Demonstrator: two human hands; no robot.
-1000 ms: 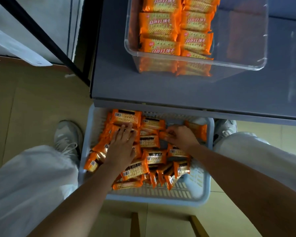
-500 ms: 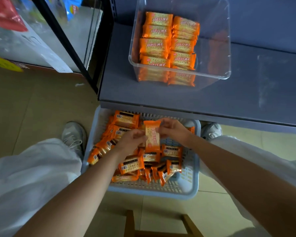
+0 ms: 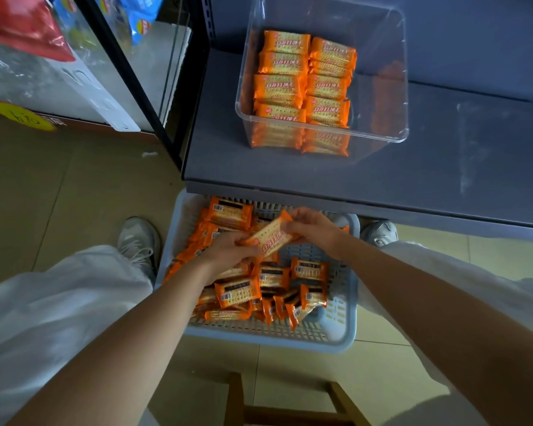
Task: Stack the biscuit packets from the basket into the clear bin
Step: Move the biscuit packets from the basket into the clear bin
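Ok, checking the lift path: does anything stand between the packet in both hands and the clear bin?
Nothing visible does. The packet, held by left hand and right hand over the basket, only has to clear the shelf edge and the near wall of the open bin.

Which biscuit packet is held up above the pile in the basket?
The packet held between the left hand and the right hand, tilted above the basket. It shows its printed front; the loose packets below lie piled, many barcode side up.

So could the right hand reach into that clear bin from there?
Probably yes: the clear bin is open-topped, its right side bare, and nothing stands between it and the right hand holding the packet.
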